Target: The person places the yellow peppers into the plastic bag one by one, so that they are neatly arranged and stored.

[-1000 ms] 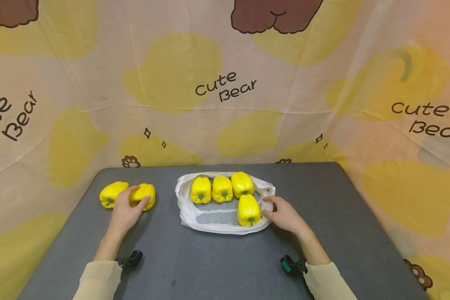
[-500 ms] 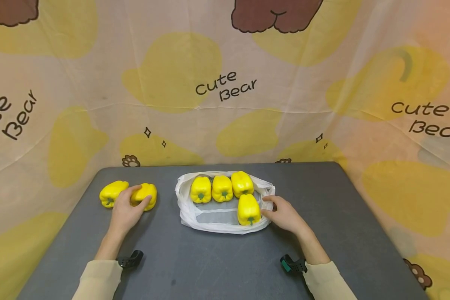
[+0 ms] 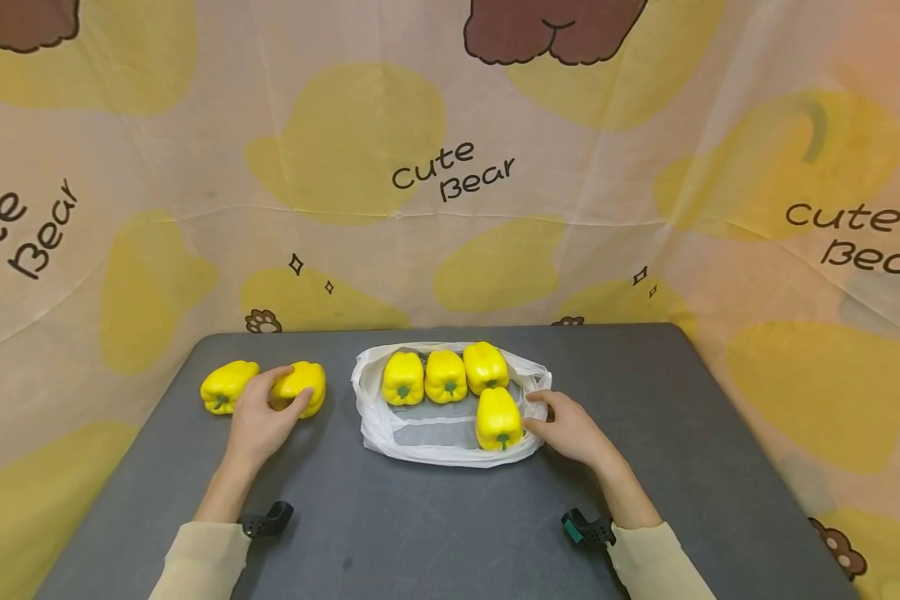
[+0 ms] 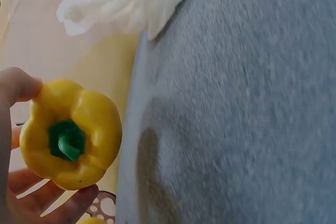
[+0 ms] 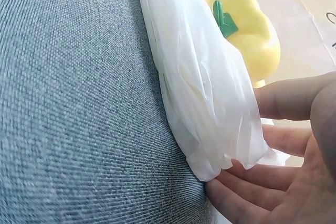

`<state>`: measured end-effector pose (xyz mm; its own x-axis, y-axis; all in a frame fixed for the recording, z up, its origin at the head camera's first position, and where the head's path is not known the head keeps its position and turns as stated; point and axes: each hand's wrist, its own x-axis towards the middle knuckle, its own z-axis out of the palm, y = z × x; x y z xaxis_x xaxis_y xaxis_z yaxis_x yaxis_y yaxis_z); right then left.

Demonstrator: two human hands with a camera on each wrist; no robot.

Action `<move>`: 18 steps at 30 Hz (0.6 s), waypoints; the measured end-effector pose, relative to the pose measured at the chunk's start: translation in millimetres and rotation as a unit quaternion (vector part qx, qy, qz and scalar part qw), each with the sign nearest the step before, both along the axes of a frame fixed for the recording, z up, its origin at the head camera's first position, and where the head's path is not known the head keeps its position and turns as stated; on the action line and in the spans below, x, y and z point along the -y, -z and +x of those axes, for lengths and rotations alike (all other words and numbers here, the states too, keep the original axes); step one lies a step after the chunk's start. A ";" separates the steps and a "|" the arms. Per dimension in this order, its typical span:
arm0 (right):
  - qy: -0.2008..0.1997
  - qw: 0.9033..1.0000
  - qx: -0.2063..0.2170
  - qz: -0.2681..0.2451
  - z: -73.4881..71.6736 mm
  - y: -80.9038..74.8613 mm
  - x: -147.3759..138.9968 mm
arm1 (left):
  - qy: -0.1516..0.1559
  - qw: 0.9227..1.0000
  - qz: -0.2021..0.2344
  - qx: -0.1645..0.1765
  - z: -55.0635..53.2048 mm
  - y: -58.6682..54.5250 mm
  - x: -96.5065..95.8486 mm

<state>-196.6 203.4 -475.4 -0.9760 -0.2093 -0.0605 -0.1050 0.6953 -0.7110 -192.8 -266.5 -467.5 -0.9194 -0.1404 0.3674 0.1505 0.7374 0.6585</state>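
Note:
My left hand (image 3: 258, 421) grips a yellow bell pepper (image 3: 305, 385) between thumb and fingers. In the left wrist view its green stem faces the camera, and a shadow lies on the table beside it. Another yellow bell pepper (image 3: 227, 385) rests just left of that hand. At the middle stands a white plastic bag (image 3: 412, 452) with its mouth spread wide. Three bell peppers sit in a row along its far side, and a fourth pepper (image 3: 498, 418) is at its right front. My right hand (image 3: 573, 429) pinches the bag's right rim, thumb inside and fingers outside, as the right wrist view shows.
A dark grey table (image 3: 435, 533) carries everything. Behind it and at both sides hangs a printed cloth (image 3: 345, 150) with yellow patches and bear drawings. Black straps (image 3: 268, 520) are worn at the wrists.
My left hand has moved slightly right with the bell pepper, widening the gap to the pepper left behind. The right hand and the bag have stayed in place.

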 end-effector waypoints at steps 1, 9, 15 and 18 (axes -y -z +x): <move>0.000 1.000 -0.001 0.000 -0.1 0.2 0.0 | 0.000 1.000 -0.001 -0.003 0.4 -1.0 -1.8; -0.001 1.000 0.000 -0.003 -0.4 0.6 0.1 | 0.002 1.000 0.001 -0.017 4.3 -11.5 -14.4; 0.001 1.000 0.001 -0.003 0.5 -0.5 -0.5 | 0.007 1.000 0.006 -0.027 4.3 -21.5 -23.6; 0.000 1.000 0.001 -0.003 0.7 -0.1 -0.2 | 0.016 0.999 0.017 -0.044 5.8 -26.9 -28.0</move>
